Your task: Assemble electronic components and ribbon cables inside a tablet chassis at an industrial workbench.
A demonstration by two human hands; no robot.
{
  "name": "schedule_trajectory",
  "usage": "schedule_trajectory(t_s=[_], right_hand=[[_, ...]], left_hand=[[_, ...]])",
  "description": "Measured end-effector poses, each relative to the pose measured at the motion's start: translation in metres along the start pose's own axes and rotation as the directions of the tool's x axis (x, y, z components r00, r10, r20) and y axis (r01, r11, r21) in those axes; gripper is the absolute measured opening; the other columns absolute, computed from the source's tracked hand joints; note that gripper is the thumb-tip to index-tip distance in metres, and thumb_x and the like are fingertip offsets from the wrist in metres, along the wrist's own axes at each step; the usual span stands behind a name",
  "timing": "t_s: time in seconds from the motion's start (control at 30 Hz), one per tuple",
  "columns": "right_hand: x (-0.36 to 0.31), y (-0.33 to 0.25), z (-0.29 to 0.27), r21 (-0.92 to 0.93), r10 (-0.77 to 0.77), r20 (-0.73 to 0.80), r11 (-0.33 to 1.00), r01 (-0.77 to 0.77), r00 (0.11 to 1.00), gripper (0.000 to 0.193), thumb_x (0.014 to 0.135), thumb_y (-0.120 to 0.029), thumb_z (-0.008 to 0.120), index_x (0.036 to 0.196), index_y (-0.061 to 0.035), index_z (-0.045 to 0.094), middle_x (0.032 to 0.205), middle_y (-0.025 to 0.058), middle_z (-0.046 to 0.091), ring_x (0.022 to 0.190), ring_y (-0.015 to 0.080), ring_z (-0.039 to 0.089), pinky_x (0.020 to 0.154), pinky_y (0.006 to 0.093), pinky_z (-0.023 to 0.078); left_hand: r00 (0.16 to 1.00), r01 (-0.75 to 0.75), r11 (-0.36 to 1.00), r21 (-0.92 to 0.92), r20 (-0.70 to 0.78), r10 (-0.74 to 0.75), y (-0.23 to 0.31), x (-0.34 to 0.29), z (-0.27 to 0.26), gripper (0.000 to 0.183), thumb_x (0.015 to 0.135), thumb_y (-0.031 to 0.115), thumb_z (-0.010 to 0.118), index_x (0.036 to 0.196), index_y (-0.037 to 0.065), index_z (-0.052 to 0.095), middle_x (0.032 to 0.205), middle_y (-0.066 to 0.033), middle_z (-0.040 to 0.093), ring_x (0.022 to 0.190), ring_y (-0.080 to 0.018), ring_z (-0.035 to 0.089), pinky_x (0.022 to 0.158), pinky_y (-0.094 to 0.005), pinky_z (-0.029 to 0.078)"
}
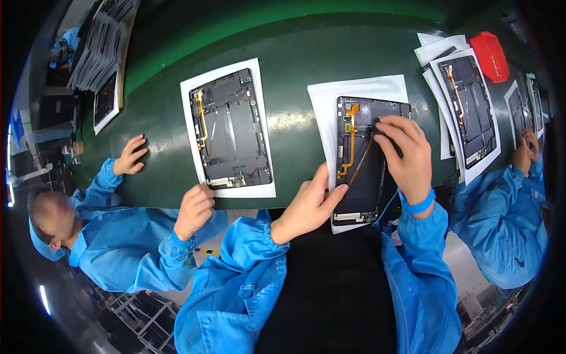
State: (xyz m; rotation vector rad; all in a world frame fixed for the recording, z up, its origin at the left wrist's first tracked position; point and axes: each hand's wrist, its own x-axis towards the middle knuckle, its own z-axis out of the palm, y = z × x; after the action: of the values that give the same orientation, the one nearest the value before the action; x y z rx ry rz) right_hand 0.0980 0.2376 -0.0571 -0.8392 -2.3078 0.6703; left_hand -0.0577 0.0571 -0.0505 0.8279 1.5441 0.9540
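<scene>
An opened tablet (365,165) lies in front of me with its inner side up, showing black inner parts and an orange flex cable (349,144) on its left. Under it is a white foam sheet (324,106). My left hand (309,203) grips the tablet's lower left edge, thumb on top. Over the upper right part of the tablet, my right hand (407,153) has thumb and forefinger drawn together. Whatever sits between those fingertips is too small to make out. A blue wrist strap (420,203) with a cord circles my right wrist.
To the left, another opened tablet (230,130) rests on a white sheet, beside a co-worker's hand (196,209). Stacked sheets with a tablet (469,109) and a red object (489,56) are at right. Another person's hands (525,153) work farther right. The table (283,59) is green.
</scene>
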Motion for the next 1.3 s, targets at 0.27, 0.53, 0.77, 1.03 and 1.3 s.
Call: schedule_trajectory(t_s=[0.27, 0.53, 0.77, 1.03, 1.3], right_hand=[[-0.001, 0.009, 0.026, 0.140, 0.170, 0.026, 0.975, -0.172, 0.985, 0.015, 0.081, -0.002, 0.081, 0.094, 0.0022, 0.075, 0.118, 0.0103, 0.071, 0.098, 0.0296, 0.066, 0.090, 0.0413, 0.053], [0.001, 0.005, 0.024, 0.036, 0.049, 0.050, 0.998, -0.050, 0.998, 0.009, 0.082, -0.002, 0.080, 0.088, 0.0014, 0.074, 0.119, 0.0087, 0.070, 0.099, 0.0269, 0.063, 0.093, 0.0404, 0.051], [-0.023, -0.034, -0.003, 0.048, -0.125, 0.070, 0.991, 0.122, 0.990, 0.018, 0.081, 0.000, 0.079, 0.096, -0.0036, 0.069, 0.120, 0.0105, 0.065, 0.112, 0.0360, 0.063, 0.095, 0.0468, 0.051], [-0.056, -0.043, -0.007, 0.228, -0.088, 0.183, 0.973, 0.045, 0.979, 0.025, 0.076, 0.000, 0.084, 0.098, -0.0071, 0.074, 0.115, 0.0070, 0.070, 0.102, 0.0306, 0.068, 0.086, 0.0415, 0.052], [-0.052, -0.032, -0.011, 0.301, -0.101, 0.231, 0.953, 0.027, 0.968, 0.018, 0.079, -0.003, 0.083, 0.096, -0.0059, 0.079, 0.101, 0.0072, 0.077, 0.083, 0.0255, 0.073, 0.071, 0.0363, 0.054]], left_hand=[[0.923, -0.106, 0.852, 0.512, -0.269, 0.276, -0.004, -0.015, -0.003, 0.067, 0.100, 0.016, 0.073, 0.154, -0.001, 0.038, 0.071, -0.0167, 0.072, 0.057, -0.0372, 0.071, 0.055, -0.0451, 0.056], [0.945, -0.089, 0.885, 0.458, -0.242, 0.221, 0.005, -0.013, -0.010, 0.048, 0.099, 0.015, 0.076, 0.138, 0.001, 0.051, 0.064, -0.0133, 0.069, 0.053, -0.0287, 0.071, 0.052, -0.0383, 0.053], [0.982, 0.185, 0.954, -0.238, 0.080, -0.170, 0.014, -0.002, -0.011, 0.034, 0.113, 0.024, 0.056, 0.126, -0.006, 0.066, 0.094, -0.0164, 0.079, 0.061, -0.0202, 0.074, 0.048, -0.0270, 0.054], [0.941, 0.338, 0.812, -0.476, 0.201, -0.274, 0.004, 0.011, 0.006, 0.034, 0.111, 0.023, 0.059, 0.127, -0.007, 0.067, 0.104, -0.0140, 0.077, 0.064, -0.0170, 0.073, 0.046, -0.0251, 0.056], [0.976, 0.207, 0.875, -0.437, 0.148, -0.157, -0.003, -0.006, 0.013, 0.025, 0.107, 0.007, 0.062, 0.126, -0.007, 0.071, 0.103, -0.0120, 0.077, 0.067, -0.0150, 0.073, 0.048, -0.0257, 0.057]])
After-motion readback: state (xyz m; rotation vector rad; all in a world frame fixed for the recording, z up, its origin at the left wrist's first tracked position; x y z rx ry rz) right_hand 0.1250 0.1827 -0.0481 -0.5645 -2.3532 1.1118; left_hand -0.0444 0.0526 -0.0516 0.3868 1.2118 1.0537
